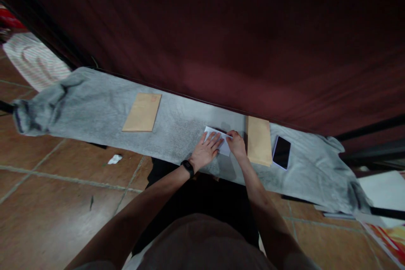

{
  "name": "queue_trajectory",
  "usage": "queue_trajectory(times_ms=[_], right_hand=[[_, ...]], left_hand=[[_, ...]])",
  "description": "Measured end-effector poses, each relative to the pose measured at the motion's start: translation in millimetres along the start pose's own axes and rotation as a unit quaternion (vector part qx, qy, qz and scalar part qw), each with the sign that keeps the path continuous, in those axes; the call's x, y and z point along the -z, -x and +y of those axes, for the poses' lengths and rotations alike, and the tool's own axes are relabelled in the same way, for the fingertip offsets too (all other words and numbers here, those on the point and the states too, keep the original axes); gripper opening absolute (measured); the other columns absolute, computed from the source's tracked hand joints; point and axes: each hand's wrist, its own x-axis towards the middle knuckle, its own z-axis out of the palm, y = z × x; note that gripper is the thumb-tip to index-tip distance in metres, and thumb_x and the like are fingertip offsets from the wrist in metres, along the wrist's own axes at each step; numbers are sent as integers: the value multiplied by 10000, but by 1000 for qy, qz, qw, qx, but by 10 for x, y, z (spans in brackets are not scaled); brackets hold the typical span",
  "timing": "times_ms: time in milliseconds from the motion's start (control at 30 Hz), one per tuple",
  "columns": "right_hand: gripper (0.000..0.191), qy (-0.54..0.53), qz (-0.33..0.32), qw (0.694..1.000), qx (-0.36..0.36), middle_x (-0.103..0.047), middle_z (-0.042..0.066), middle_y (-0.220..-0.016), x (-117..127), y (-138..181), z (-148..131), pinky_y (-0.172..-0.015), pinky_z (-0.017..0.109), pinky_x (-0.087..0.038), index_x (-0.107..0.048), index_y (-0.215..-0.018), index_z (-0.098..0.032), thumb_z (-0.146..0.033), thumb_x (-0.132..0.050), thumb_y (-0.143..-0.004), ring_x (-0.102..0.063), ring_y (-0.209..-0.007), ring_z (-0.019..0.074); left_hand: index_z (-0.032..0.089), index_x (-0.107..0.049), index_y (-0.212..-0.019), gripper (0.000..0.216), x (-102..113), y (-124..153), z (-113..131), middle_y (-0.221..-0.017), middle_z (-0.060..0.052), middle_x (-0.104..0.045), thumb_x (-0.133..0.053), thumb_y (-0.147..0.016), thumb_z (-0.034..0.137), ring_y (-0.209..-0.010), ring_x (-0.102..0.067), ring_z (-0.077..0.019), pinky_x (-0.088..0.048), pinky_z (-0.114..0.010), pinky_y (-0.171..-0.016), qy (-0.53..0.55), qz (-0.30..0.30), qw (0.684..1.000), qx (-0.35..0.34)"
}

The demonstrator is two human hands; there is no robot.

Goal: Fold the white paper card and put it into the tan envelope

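Observation:
A white sheet of paper (225,148), which looks folded, lies on the grey cloth in front of me. My left hand (206,152), with a black band on the wrist, rests flat on its left part, fingers stretched out. At the paper's upper right corner, my right hand (237,144) has its fingers curled together and pinches the edge. Just right of that hand lies a stack of brown envelopes (259,141). Another brown envelope (142,112), with a small reddish mark, lies apart to the left.
The grey cloth (177,135) covers a long narrow surface. A phone (281,152) lies right of the envelope stack. Dark red fabric (202,38) rises behind the surface. A crumpled white scrap (114,159) is on the tiled floor (63,206), left of me.

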Motion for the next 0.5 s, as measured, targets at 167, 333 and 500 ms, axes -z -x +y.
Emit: queue_trajectory(times_ms=[167, 333, 500], right_hand=[[235, -72, 24, 997, 30, -734, 86, -1072, 264, -15, -103, -865, 322, -538, -639, -1104, -189, -236, -446, -978, -692, -1002, 217], [269, -161, 46, 981, 97, -685, 96, -1256, 293, 273, -185, -1025, 373, -502, -614, -1108, -216, -159, -417, -934, -631, -1207, 211], [415, -99, -25, 990, 93, -713, 53, -1208, 21, 669, -63, -1080, 388, -485, -658, -1075, -247, -41, -424, -802, -620, -1233, 199]], left_hand=[[311, -284, -1598, 614, 130, 196, 60, -1659, -32, -317, -413, -1004, 225, -1562, -178, -287, -71, -570, -1275, -12, 43, 999, -24], [330, -243, -1607, 663, 192, 339, 96, -1655, -46, -319, -431, -985, 202, -1555, -205, -284, -76, -586, -1271, -34, 44, 998, -8], [221, -325, -1584, 632, 118, 329, 37, -1657, -92, -311, -398, -960, 150, -1549, -230, -266, -146, -550, -1274, -49, 19, 999, -13]])
